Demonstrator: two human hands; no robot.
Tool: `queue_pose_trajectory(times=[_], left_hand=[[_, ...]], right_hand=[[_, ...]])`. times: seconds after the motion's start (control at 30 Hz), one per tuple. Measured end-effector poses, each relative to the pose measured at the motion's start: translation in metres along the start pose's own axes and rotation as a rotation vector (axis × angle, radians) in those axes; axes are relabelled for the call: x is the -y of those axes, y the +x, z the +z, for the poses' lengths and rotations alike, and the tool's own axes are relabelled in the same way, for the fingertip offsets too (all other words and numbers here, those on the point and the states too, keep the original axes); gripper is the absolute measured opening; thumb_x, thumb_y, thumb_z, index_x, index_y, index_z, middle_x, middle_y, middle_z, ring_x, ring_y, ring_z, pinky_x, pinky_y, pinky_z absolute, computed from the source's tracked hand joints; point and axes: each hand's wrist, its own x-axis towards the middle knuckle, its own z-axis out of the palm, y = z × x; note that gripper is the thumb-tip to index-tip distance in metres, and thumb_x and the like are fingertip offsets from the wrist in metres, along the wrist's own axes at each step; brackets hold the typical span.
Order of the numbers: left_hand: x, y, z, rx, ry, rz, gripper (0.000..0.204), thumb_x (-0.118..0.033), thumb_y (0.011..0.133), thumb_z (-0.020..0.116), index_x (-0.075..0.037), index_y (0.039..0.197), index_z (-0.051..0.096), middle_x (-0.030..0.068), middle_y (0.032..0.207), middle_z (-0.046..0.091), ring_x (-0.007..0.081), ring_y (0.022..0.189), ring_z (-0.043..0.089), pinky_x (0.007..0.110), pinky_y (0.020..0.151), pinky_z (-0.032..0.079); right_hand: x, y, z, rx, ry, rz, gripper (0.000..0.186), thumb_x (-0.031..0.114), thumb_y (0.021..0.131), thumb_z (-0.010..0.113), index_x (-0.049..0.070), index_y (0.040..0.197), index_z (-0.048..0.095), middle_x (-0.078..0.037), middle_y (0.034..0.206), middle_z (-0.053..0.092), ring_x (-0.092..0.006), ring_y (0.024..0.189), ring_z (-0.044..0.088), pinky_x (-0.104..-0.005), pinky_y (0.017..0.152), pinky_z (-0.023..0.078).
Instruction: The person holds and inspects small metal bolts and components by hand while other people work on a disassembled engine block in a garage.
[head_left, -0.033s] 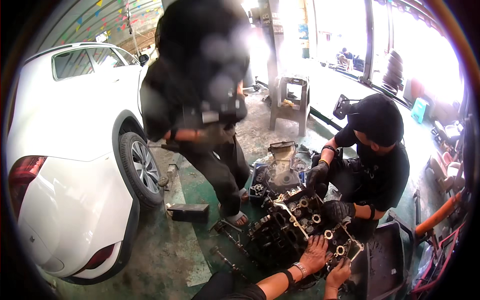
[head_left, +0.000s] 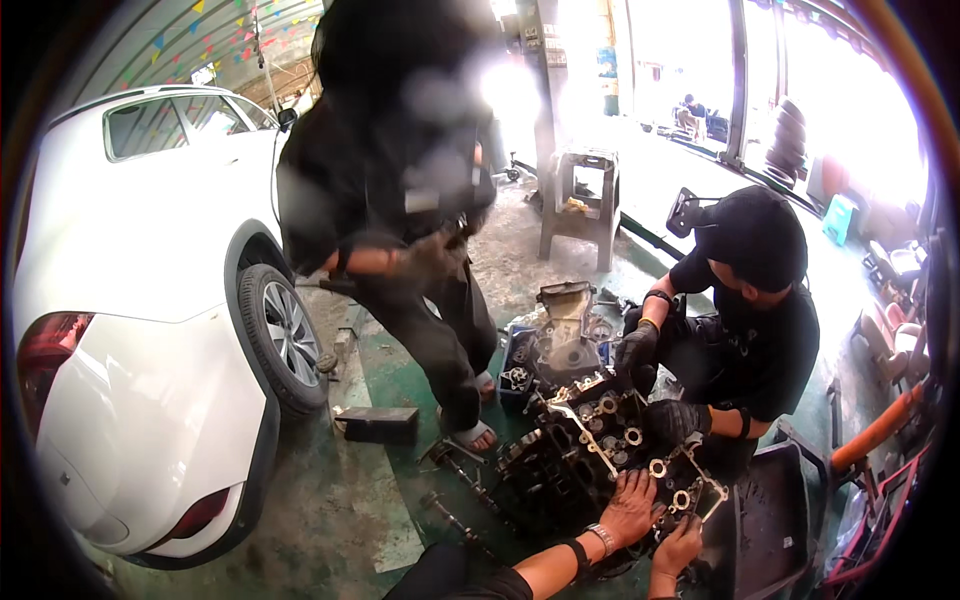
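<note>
In the head view, a black tray [head_left: 772, 515] stands close by the right edge of the engine part [head_left: 590, 450], with more room leftward; the part's row of rings [head_left: 657, 468] slants from far left to near right. The left hand [head_left: 628, 508] lies on it, fingers slightly spread, while the right hand [head_left: 678, 545] curls at the near edge, its grip unclear. Green floor [head_left: 395, 370] surrounds it, a white car [head_left: 150, 250] beyond at left.

I see white car [head_left: 150, 240] along left, dark box [head_left: 378, 426] on floor [head_left: 300, 500] near its rear wheel [head_left: 287, 335], colourful bunting [head_left: 158, 41] overhead. Farther back, I spot grey stool [head_left: 603, 232]; tyre stack [head_left: 787, 140] upper right, orange pole [head_left: 878, 432] lower right.
</note>
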Motion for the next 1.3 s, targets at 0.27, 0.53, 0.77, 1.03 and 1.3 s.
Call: queue_pose_trajectory(times=[0.27,0.53,0.77,1.03,1.3], left_hand=[[-0.001,0.000,-0.004,0.043,-0.010,-0.008,0.062,-0.040,0.094,0.047,0.009,0.131,0.042,0.0272,0.138,0.041,0.0400,0.130,0.036,0.051,0.113,0.019],[-0.002,0.001,-0.006,0.034,0.000,-0.011,0.063,-0.041,0.094,0.047,0.009,0.132,0.041,0.0272,0.139,0.041,0.0403,0.131,0.036,0.051,0.113,0.018],[-0.002,0.000,-0.007,-0.006,-0.015,0.016,0.061,-0.038,0.094,0.048,0.010,0.130,0.042,0.0289,0.136,0.042,0.0417,0.129,0.037,0.053,0.112,0.019],[-0.002,0.001,-0.005,-0.006,-0.033,0.006,0.059,-0.035,0.092,0.049,0.011,0.129,0.043,0.0286,0.135,0.043,0.0414,0.129,0.037,0.053,0.112,0.019],[-0.003,0.003,-0.003,-0.002,-0.009,-0.007,0.061,-0.038,0.093,0.049,0.011,0.129,0.045,0.0290,0.135,0.043,0.0411,0.128,0.037,0.052,0.112,0.017]], right_hand=[[0.000,-0.001,0.000,0.009,0.041,0.036,0.023,0.015,0.094,0.048,-0.005,0.098,0.059,-0.026,0.083,0.063,-0.0436,0.076,0.060,-0.0490,0.066,0.044],[-0.007,-0.001,0.002,0.014,0.072,0.025,0.022,0.015,0.094,0.049,-0.004,0.099,0.059,-0.025,0.083,0.063,-0.0442,0.076,0.060,-0.0488,0.066,0.044],[-0.005,-0.001,0.002,0.019,0.020,0.040,0.023,0.015,0.093,0.049,-0.005,0.099,0.059,-0.026,0.085,0.063,-0.0455,0.078,0.059,-0.0494,0.067,0.044],[-0.008,-0.001,0.003,0.015,0.033,0.028,0.022,0.013,0.093,0.049,-0.006,0.099,0.058,-0.027,0.088,0.063,-0.0458,0.081,0.059,-0.0491,0.070,0.045],[-0.010,0.000,0.002,-0.002,-0.009,0.013,0.020,0.014,0.095,0.049,-0.003,0.094,0.060,-0.024,0.084,0.063,-0.0413,0.077,0.062,-0.0452,0.066,0.047]])
